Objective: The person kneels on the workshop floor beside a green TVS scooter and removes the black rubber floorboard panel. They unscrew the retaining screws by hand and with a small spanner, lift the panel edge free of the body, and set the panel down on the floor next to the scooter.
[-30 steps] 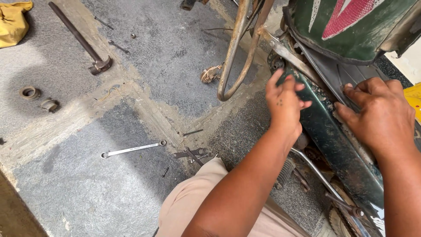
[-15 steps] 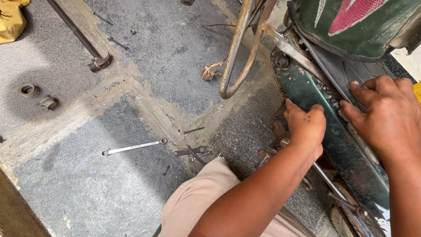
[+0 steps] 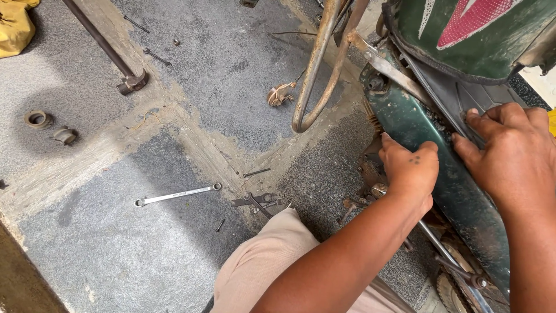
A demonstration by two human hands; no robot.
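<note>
Left hand (image 3: 408, 168) grips the lower edge of a stiff, likely heavy green panel (image 3: 440, 174); right hand (image 3: 509, 156), at 3 o'clock, presses open on top.

A roadside repair workshop: a ring spanner (image 3: 177, 195), loose bolts and a stripped green scooter (image 3: 446, 150) on rough concrete floor (image 3: 116, 249).

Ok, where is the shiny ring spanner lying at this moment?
In the head view the ring spanner lies flat on the grey floor, lower left of centre, left of the small dark tools by the person's knee and well clear of the left hand.
</note>
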